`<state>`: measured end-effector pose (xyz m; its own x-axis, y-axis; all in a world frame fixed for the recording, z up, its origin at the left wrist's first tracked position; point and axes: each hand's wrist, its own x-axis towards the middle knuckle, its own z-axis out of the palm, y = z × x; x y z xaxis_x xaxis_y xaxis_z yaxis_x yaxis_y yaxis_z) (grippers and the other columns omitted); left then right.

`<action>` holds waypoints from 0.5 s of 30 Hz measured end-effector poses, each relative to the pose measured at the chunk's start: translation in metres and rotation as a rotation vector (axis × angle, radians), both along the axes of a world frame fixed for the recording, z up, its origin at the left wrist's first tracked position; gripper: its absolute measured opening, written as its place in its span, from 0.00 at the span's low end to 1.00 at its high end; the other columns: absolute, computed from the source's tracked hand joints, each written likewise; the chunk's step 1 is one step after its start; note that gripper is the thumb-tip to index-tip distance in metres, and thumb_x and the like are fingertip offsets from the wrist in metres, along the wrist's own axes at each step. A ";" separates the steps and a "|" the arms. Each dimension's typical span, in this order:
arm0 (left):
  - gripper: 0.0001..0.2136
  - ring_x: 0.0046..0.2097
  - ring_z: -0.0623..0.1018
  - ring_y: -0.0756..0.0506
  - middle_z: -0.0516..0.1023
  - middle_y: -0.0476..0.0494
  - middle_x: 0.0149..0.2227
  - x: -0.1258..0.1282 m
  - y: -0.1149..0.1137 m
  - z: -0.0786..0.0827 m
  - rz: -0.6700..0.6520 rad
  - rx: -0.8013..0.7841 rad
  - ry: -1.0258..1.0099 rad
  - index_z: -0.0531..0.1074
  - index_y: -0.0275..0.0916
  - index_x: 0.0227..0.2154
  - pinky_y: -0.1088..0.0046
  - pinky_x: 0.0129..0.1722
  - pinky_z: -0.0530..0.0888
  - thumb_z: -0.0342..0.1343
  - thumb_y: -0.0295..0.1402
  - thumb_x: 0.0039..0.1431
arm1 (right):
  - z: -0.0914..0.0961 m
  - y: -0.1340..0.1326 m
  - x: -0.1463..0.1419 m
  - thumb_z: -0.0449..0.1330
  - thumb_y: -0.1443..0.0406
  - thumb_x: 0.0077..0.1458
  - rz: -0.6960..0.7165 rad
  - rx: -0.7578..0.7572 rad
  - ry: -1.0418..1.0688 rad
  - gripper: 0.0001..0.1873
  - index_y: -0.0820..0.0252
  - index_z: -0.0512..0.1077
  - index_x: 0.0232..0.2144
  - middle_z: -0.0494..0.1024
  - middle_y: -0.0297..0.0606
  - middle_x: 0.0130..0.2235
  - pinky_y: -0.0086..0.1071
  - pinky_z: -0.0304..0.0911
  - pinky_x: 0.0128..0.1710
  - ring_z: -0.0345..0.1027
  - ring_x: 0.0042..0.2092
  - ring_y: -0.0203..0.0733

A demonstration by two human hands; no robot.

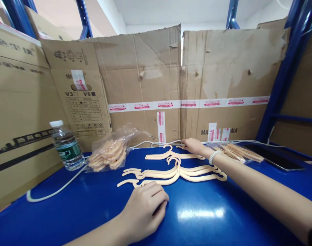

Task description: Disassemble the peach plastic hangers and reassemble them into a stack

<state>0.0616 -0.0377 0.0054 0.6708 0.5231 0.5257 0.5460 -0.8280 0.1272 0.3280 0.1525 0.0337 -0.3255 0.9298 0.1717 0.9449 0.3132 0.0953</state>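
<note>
On the blue tabletop (197, 229), several cream plastic hangers lie in a loose row. The nearest hanger (199, 178) has a folding left end with a hooked tip, and other hangers overlap just behind it. Another hanger (156, 157) lies farther back by itself. My left hand (145, 208) is curled closed at the near hanger's left arm, partly covering it; the inside of the fist is hidden. My right hand (194, 146) reaches to the back, its fingers pinched on a thin cream piece (181, 147), mostly hidden, behind the far hanger.
A clear bag of cream curved pieces (108, 153) lies at left beside a water bottle (67, 147). Right of my forearm are a bag of straight cream pieces (238, 152) and a black phone (276, 157). Cardboard (145, 75) walls the back; a white cable (51, 196) crosses the left.
</note>
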 end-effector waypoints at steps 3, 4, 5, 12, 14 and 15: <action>0.08 0.33 0.75 0.45 0.77 0.45 0.31 0.000 0.001 0.001 -0.004 -0.040 -0.029 0.71 0.40 0.33 0.71 0.32 0.69 0.48 0.23 0.58 | -0.003 -0.001 0.001 0.58 0.61 0.63 0.005 0.003 0.003 0.14 0.62 0.70 0.49 0.74 0.41 0.47 0.42 0.69 0.45 0.71 0.45 0.44; 0.08 0.33 0.75 0.45 0.77 0.45 0.31 0.000 0.001 0.001 -0.002 -0.052 -0.038 0.71 0.40 0.33 0.71 0.33 0.69 0.48 0.23 0.58 | -0.004 -0.003 0.001 0.58 0.61 0.64 0.010 0.005 0.006 0.14 0.62 0.70 0.48 0.74 0.41 0.47 0.42 0.69 0.45 0.71 0.45 0.44; 0.08 0.33 0.75 0.45 0.78 0.45 0.31 0.000 0.001 0.001 -0.003 -0.062 -0.046 0.72 0.40 0.33 0.70 0.33 0.69 0.49 0.23 0.58 | -0.004 -0.004 0.001 0.58 0.60 0.64 0.015 0.008 0.012 0.14 0.62 0.70 0.48 0.74 0.41 0.46 0.42 0.69 0.45 0.71 0.45 0.43; 0.09 0.34 0.76 0.46 0.78 0.45 0.32 -0.004 0.001 0.000 -0.007 -0.166 -0.142 0.73 0.40 0.33 0.72 0.35 0.71 0.50 0.23 0.57 | 0.013 -0.027 -0.001 0.57 0.68 0.60 0.102 0.091 0.160 0.09 0.63 0.74 0.42 0.78 0.43 0.40 0.36 0.67 0.42 0.73 0.41 0.44; 0.08 0.33 0.76 0.46 0.78 0.45 0.31 -0.003 0.001 0.001 0.011 -0.230 -0.192 0.74 0.40 0.32 0.72 0.34 0.71 0.50 0.23 0.57 | 0.023 -0.040 0.000 0.54 0.73 0.57 0.153 0.142 0.251 0.11 0.62 0.76 0.39 0.79 0.44 0.40 0.34 0.65 0.42 0.73 0.42 0.44; 0.08 0.33 0.76 0.46 0.78 0.45 0.30 -0.002 0.000 0.002 0.023 -0.272 -0.219 0.74 0.40 0.32 0.73 0.34 0.71 0.51 0.24 0.57 | 0.028 -0.048 0.000 0.53 0.74 0.56 0.179 0.170 0.306 0.12 0.62 0.75 0.37 0.79 0.44 0.40 0.33 0.64 0.43 0.72 0.43 0.44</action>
<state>0.0594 -0.0376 0.0075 0.5440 0.6775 0.4951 0.4996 -0.7356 0.4575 0.3282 0.1046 0.0612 -0.3895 0.8130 0.4328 0.8697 0.4794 -0.1179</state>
